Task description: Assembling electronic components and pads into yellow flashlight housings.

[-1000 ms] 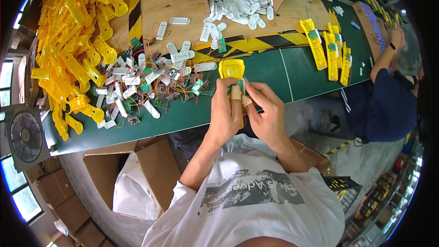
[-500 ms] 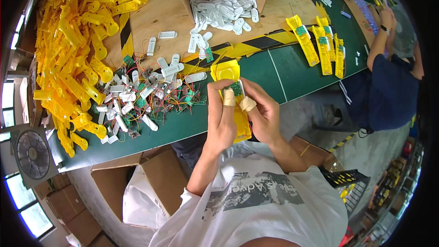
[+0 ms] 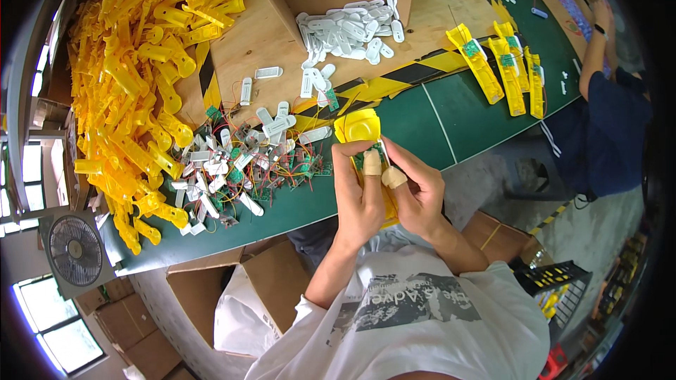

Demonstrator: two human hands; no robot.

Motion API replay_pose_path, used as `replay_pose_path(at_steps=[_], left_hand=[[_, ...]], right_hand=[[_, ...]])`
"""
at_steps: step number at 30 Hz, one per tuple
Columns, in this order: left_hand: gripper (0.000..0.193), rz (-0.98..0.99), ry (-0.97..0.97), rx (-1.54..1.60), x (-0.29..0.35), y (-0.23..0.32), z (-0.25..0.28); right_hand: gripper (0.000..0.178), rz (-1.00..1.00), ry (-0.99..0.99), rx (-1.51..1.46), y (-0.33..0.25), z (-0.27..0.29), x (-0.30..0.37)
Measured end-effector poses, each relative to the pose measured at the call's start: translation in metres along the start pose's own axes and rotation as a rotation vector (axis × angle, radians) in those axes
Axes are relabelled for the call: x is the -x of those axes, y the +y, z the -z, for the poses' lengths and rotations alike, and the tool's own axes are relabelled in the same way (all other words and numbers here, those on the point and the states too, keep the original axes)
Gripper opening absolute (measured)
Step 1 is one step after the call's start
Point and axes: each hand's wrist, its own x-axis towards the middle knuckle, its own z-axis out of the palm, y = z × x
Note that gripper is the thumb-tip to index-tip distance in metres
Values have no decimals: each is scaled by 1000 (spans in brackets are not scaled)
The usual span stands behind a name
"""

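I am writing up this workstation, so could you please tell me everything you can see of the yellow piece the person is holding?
The yellow plastic housing is a long, glossy moulded shell with a broad cupped end pointing away from the person. It is held over the table's near edge by the left hand and right hand, which cover its middle. A small green circuit board sits in it under the bandaged fingertips.

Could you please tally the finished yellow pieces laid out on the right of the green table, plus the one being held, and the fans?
Yellow pieces lying on the green table, right side: 4
Yellow piece held in the left hand and right hand: 1
Fans: 1
Total: 6
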Motion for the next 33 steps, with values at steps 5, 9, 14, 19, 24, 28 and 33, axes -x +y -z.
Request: replay_pose_path(at_steps=[5,9,14,19,24,28,33], left_hand=[[13,6,-13,-9,-1,3,0],[12,70,-9,16,-1,11,-6],[13,26,-17,-121,-5,13,-8],[20,-113,-57,-309,-10,9,-3],[17,-63,-114,-180,-12,9,-4],[23,-6,-159,-66,-13,9,3],[39,151,-147,250,-10,10,-1]], right_hand=[[45,33,63,-23,2,-2,4],[46,44,73,-10,3,0,5],[50,120,71,184,6,2,4],[46,124,-8,139,10,15,1],[40,77,-26,1,5,23,-4],[36,-68,29,-273,3,15,-5],[31,-96,2,-342,13,24,-8]])
